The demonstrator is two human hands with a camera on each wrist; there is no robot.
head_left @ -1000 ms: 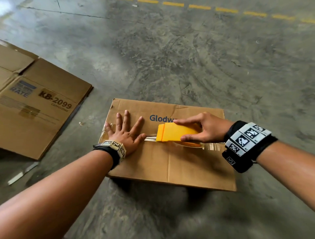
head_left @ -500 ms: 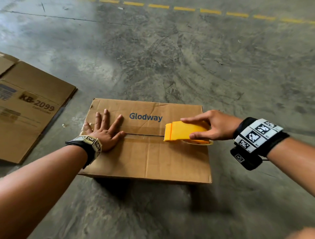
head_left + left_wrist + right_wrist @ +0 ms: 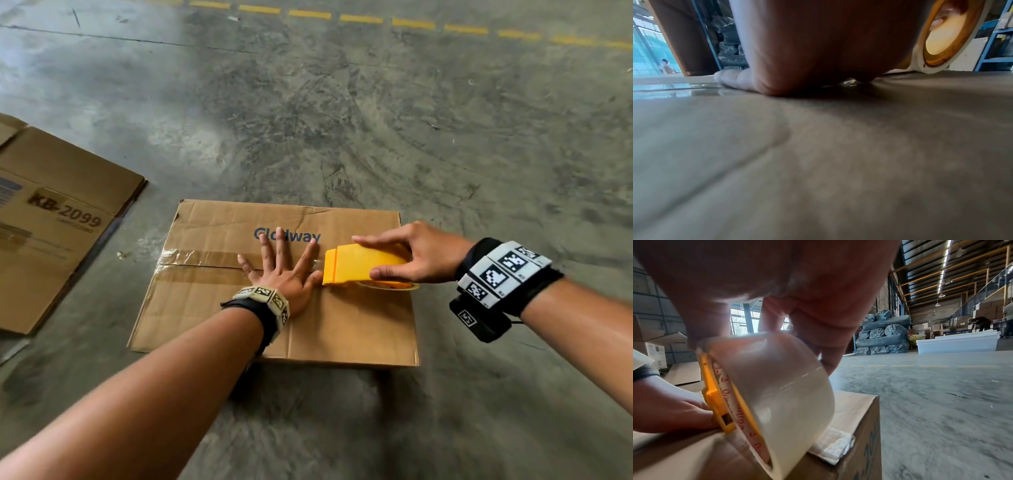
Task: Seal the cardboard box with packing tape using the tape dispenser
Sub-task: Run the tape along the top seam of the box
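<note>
On the grey concrete floor (image 3: pixel 376 120) sits the brown cardboard box (image 3: pixel 342 329) printed "Glodway", flaps closed, centre seam running left-right. Left hand (image 3: pixel 284 274) lies flat on the seam, fingers spread and straight, holding nothing; likely pinning the flaps and smoothing the clear packing tape strip (image 3: pixel 191 257) already laid on the left half. Right hand (image 3: pixel 411 255) grips the yellow plastic tape dispenser (image 3: pixel 356 269), fingers over its top, thumb along the near side, its front edge just beside the left thumb. In the right wrist view, the white tape roll (image 3: pixel 781 386) sits in the yellow frame, tilted down onto the box top near the right edge, probably so the tape presses down as it pays out. Seam's right portion looks untaped, with white packing showing in the gap at the box end; judged about halfway. Flattened cardboard sheet (image 3: pixel 58 219) marked "KB-2099" lies well apart to the left.
</note>
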